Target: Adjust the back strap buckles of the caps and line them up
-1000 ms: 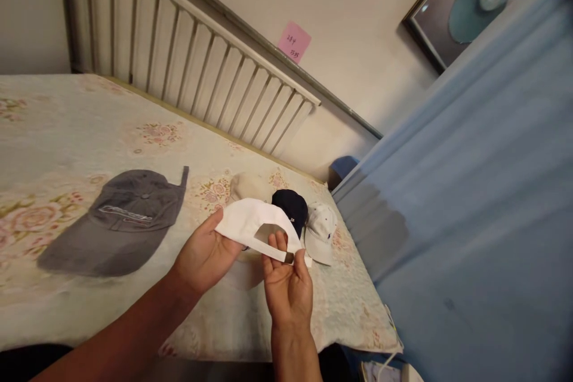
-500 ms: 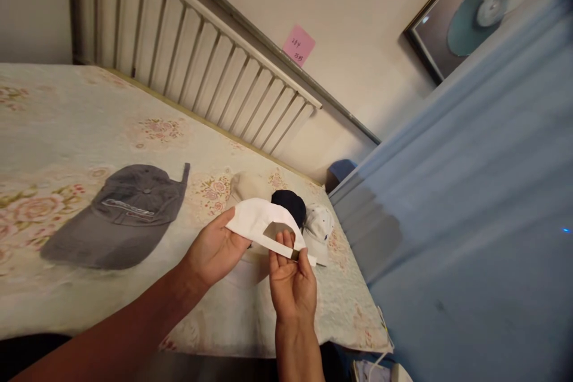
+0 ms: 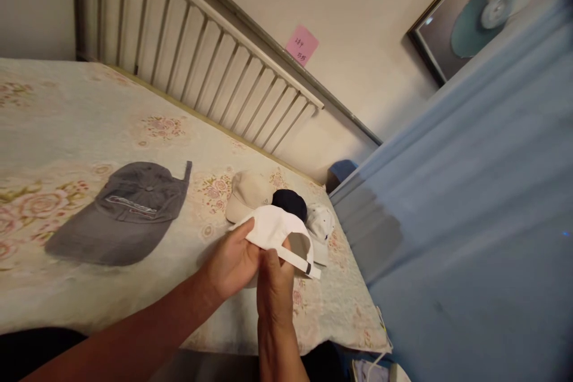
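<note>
Between my two hands is a white baseball cap [image 3: 273,224], its back opening and strap turned toward me. My left hand [image 3: 235,259] grips the cap's left edge, thumb on the outside. My right hand [image 3: 276,277] pinches the base of the back strap [image 3: 293,259] at the left side of the opening; some of its fingers are hidden behind the cap. A dark buckle sits near the strap's right end. Beyond the white cap lie a beige cap [image 3: 248,191], a dark navy cap [image 3: 290,202] and a white patterned cap [image 3: 320,224].
A grey cap [image 3: 134,206] rests at the left on the flowered bed cover [image 3: 111,131]. Behind the bed runs a white radiator [image 3: 201,54]. A blue curtain [image 3: 470,203] hangs along the right side, with a blue object [image 3: 341,173] by the wall.
My right hand has shifted left, from the buckle end of the strap to its other end. The white cap has moved slightly right and down, uncovering more of the beige cap.
</note>
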Demonstrator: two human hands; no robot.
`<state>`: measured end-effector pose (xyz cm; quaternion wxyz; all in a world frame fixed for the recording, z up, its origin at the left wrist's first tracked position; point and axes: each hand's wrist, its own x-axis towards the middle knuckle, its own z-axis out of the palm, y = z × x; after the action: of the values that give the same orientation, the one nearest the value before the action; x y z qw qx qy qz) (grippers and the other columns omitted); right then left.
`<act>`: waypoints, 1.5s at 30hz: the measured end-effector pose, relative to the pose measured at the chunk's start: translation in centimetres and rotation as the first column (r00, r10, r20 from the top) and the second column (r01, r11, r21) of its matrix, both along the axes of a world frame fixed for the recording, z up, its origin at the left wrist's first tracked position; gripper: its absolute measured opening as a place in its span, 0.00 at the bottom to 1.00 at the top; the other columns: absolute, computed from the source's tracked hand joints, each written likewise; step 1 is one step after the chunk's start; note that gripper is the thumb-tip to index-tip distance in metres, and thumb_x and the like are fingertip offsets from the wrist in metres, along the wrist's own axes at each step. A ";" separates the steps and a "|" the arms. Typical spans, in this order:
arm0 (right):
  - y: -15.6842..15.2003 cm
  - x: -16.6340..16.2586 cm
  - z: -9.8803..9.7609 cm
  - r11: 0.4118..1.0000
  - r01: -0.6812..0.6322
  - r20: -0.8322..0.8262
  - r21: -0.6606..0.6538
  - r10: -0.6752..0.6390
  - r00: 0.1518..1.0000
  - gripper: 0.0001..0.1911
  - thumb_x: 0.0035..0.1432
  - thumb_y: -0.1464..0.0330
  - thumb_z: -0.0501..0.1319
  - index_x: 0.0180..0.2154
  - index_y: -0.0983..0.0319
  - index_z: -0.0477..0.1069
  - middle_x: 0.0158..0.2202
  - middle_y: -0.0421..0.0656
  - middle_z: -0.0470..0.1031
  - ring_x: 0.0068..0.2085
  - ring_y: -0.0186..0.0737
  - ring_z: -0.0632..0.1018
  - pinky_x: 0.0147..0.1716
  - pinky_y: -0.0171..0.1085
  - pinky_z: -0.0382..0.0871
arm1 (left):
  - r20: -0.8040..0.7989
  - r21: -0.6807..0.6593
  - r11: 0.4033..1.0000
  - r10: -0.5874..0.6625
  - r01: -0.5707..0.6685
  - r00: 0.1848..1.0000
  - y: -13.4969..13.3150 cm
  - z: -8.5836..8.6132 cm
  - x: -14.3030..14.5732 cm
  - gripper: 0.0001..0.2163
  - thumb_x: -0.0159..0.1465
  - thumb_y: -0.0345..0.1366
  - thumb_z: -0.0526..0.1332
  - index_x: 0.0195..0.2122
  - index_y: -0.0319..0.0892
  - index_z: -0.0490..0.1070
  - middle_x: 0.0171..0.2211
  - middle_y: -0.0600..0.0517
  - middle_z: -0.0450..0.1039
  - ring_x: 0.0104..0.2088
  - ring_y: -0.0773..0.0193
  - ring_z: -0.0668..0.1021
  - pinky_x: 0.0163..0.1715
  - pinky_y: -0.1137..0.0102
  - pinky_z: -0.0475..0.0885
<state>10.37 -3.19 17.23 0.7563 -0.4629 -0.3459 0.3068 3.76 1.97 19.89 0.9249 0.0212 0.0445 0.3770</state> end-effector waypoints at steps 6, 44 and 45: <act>0.2 -0.2 0.6 0.946 0.280 0.150 -0.163 -0.257 0.955 0.27 0.60 0.58 0.54 0.57 0.63 0.63 0.52 0.49 0.73 0.49 0.43 0.76 0.53 0.44 0.66 | 0.011 -0.016 0.999 -0.030 0.030 0.999 -1.0 -0.3 0.6 0.20 0.68 0.29 0.48 0.61 0.31 0.58 0.46 0.41 0.77 0.49 0.57 0.77 0.56 0.62 0.66; -0.7 -0.9 -0.7 0.867 0.386 0.166 -0.314 -0.350 0.922 0.31 0.59 0.52 0.53 0.52 0.71 0.70 0.53 0.54 0.73 0.55 0.48 0.73 0.53 0.43 0.68 | -0.080 0.008 0.997 0.082 -0.082 0.993 0.0 -1.7 0.6 0.16 0.66 0.31 0.51 0.53 0.32 0.67 0.44 0.41 0.78 0.46 0.57 0.78 0.52 0.64 0.70; -0.7 -0.9 -0.7 0.869 0.377 0.165 -0.322 -0.340 0.926 0.31 0.59 0.52 0.53 0.51 0.70 0.71 0.53 0.54 0.74 0.55 0.48 0.73 0.52 0.43 0.68 | -0.094 -0.004 0.996 0.085 -0.086 0.992 0.1 -1.7 0.5 0.16 0.66 0.31 0.51 0.53 0.31 0.67 0.43 0.41 0.78 0.46 0.57 0.78 0.52 0.64 0.70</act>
<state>9.46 -3.93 16.49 0.6873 -0.6605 -0.2327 0.1929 4.26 2.11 18.22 0.9048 0.0332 0.0901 0.4148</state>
